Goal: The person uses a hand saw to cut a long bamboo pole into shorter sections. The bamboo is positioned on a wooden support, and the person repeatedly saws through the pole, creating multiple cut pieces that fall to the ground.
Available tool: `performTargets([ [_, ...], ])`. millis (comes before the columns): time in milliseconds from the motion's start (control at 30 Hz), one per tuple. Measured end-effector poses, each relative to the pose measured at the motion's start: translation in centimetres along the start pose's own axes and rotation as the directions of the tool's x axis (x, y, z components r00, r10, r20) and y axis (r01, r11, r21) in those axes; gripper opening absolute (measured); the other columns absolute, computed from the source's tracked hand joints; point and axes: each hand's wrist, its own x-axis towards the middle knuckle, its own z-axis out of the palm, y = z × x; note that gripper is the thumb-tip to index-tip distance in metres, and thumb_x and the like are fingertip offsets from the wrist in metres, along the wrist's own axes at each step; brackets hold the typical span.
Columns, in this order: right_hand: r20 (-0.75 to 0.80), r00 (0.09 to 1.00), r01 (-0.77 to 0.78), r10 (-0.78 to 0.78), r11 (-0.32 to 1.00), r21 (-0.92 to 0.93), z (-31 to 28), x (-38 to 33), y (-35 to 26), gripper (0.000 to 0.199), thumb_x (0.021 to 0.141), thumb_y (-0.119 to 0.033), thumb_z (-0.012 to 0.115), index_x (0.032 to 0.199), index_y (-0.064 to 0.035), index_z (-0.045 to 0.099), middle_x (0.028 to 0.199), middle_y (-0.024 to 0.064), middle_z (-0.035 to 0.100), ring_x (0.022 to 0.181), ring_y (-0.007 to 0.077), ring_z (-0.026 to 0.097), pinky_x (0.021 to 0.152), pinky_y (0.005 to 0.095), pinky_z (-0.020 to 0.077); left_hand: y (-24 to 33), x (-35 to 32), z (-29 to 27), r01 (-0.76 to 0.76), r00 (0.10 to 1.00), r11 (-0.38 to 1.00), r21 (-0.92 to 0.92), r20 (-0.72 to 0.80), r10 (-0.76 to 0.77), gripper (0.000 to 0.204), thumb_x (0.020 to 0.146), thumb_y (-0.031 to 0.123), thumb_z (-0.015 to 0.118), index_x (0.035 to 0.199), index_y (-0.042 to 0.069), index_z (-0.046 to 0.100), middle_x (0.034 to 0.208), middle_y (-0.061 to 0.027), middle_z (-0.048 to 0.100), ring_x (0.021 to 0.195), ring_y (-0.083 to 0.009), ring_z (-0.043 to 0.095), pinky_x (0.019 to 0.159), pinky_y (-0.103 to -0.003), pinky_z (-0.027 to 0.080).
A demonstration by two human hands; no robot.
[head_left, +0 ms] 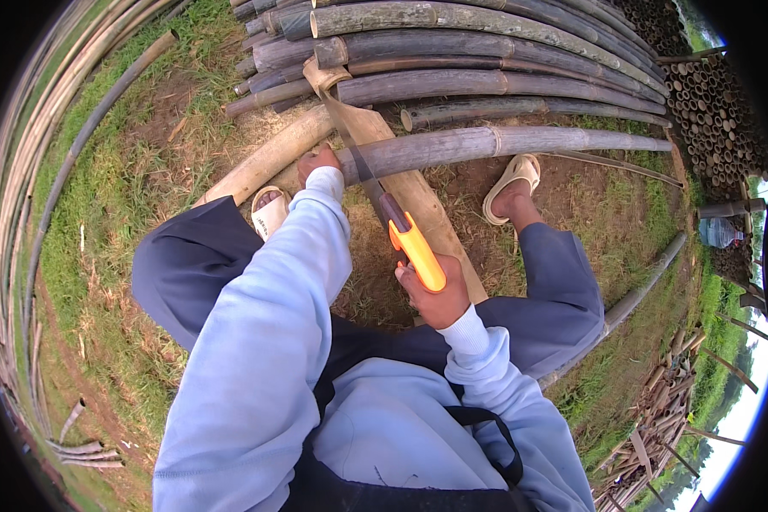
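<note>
My right hand (438, 290) is closed around the orange handle of a hand saw (414, 247). The saw's long blade points away from me and crosses a grey bamboo pole (452, 148) near its left end. My left hand (318, 164) is closed on that end, just left of the blade; part of its fingers is hidden. The pole lies across a pale wooden plank (439, 226) that slopes between my legs. How deep the blade sits in the bamboo cannot be made out.
Several bamboo poles (503, 83) lie stacked beyond the plank. A pale log (264, 162) rests by my left sandal (270, 213); my right sandal (512, 183) is beside the pole. More poles line the far left. Cut bamboo pieces (653, 410) are heaped at the lower right.
</note>
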Motion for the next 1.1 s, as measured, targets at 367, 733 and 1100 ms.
performTargets([
  [367, 0.029, 0.998, -0.046, 0.048, 0.996, -0.078, -3.7, -9.3, -1.5, 0.016, 0.087, -0.006, 0.070, 0.100, 0.0036, 0.067, 0.066, 0.0074, 0.060, 0.063, 0.0141, 0.061, 0.063, 0.0296, 0.0491, -0.1, -0.1, -0.1, -0.014, 1.000, 1.000, -0.006, 0.019, 0.014, 0.055, 0.081, 0.038, 0.071, 0.119, -0.001, 0.070, 0.120, -0.0233, 0.069, 0.113, -0.0377, 0.066, 0.103, -0.043, 0.047],
  [733, -0.032, 0.998, -0.057, 0.055, 0.996, -0.065, -3.0, -11.4, -1.7, 0.012, 0.088, -0.006, 0.071, 0.095, 0.0024, 0.066, 0.067, 0.0093, 0.061, 0.059, 0.0157, 0.057, 0.060, 0.0323, 0.0484, -0.8, 1.8, 1.4, 0.046, 0.995, 0.999, -0.009, 0.091, -0.045, 0.049, 0.080, 0.033, 0.072, 0.116, 0.000, 0.071, 0.120, -0.0221, 0.069, 0.114, -0.0376, 0.065, 0.102, -0.042, 0.048],
  [1100, -0.016, 1.000, -0.006, 0.007, 0.999, 0.045, 1.5, 2.5, 1.8, 0.023, 0.089, -0.013, 0.069, 0.078, 0.0046, 0.059, 0.059, 0.0093, 0.053, 0.056, 0.0177, 0.051, 0.056, 0.0367, 0.0426, 0.8, -0.3, -0.3, 0.080, 0.996, 0.994, -0.069, 0.039, -0.078, 0.043, 0.081, 0.034, 0.071, 0.109, 0.001, 0.074, 0.114, -0.0235, 0.071, 0.110, -0.0375, 0.067, 0.100, -0.042, 0.048],
])
